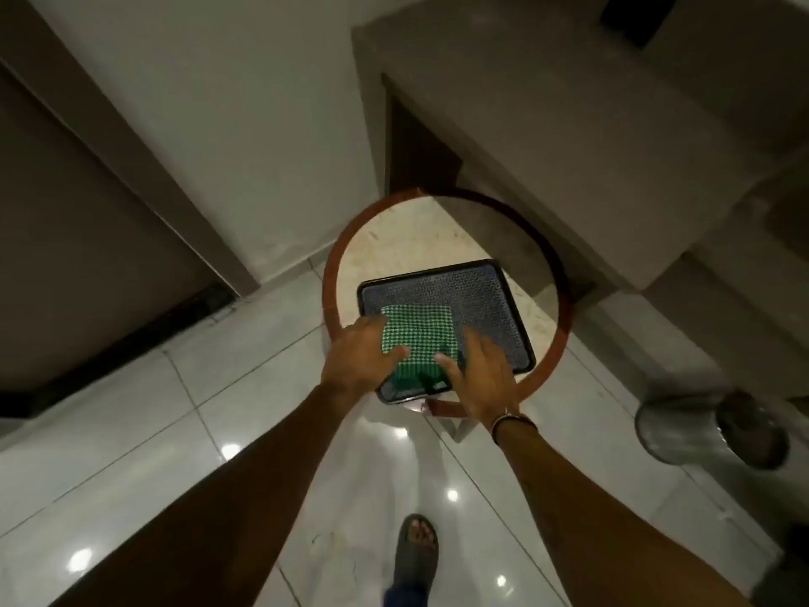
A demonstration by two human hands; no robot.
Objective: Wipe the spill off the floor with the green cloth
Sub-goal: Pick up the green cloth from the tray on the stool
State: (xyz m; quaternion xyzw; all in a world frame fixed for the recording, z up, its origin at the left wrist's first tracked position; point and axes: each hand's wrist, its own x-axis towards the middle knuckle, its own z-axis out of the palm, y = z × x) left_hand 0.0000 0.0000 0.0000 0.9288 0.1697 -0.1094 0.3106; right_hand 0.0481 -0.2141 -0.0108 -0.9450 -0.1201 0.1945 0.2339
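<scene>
A folded green checked cloth (418, 332) lies on a dark patterned tray (486, 300) that rests on a round table (394, 238) with a reddish-brown rim. My left hand (357, 359) lies on the cloth's left edge, thumb pressed onto the fabric. My right hand (479, 372) rests on the cloth's right side, fingers spread, thumb on the cloth. Neither hand has lifted the cloth off the tray. A faint smudge marks the glossy floor tiles (332, 545) near my foot; I cannot tell whether it is the spill.
My sandalled foot (416, 552) stands on the white tiles below the table. A metal bin (709, 427) lies at the right. A dark door (87, 238) and white wall are at the left, a grey counter (569, 102) behind the table.
</scene>
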